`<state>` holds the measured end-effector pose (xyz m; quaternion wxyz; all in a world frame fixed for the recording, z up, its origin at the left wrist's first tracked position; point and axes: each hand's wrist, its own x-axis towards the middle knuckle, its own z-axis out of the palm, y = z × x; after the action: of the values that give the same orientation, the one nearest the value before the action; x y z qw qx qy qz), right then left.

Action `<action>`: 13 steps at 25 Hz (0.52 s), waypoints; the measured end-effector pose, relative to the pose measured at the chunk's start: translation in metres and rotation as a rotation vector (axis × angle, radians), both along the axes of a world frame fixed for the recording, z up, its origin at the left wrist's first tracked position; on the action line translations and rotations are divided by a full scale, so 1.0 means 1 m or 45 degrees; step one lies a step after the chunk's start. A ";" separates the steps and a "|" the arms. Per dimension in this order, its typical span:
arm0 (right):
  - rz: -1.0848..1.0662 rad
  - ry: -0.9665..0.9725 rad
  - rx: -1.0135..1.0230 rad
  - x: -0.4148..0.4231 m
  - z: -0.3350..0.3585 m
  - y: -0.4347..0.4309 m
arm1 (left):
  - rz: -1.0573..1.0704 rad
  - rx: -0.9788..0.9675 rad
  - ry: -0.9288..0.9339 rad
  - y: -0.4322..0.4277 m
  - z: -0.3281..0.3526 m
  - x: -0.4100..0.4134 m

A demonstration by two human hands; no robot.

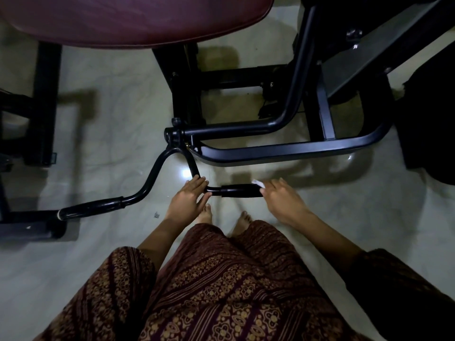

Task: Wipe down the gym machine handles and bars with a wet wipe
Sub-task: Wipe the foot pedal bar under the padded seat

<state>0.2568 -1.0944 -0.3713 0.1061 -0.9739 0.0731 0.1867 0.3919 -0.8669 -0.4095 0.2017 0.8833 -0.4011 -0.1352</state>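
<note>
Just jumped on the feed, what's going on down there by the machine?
A person stands barefoot over a gym machine, cleaning one of its handles. The left hand holds the bent bar just beside the black grip, as if steadying it. The right hand pinches a white wet wipe at the grip's right end. A second grip sits off to the left with neither hand on it.
</note>
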 end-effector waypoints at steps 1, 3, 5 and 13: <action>0.029 -0.004 0.005 0.009 0.002 0.010 | 0.000 -0.001 0.000 0.001 -0.001 0.000; 0.080 -0.107 0.049 0.034 0.007 0.036 | 0.000 0.005 -0.006 0.000 -0.001 0.000; 0.102 -0.100 0.166 0.051 0.008 0.057 | 0.000 0.014 -0.009 -0.001 0.000 0.001; -0.284 0.031 0.171 -0.001 0.010 0.011 | 0.036 -0.009 -0.001 -0.002 0.000 -0.002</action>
<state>0.2554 -1.0837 -0.3613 0.1904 -0.9481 0.1696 0.1899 0.3900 -0.8687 -0.4093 0.2066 0.8882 -0.3889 -0.1307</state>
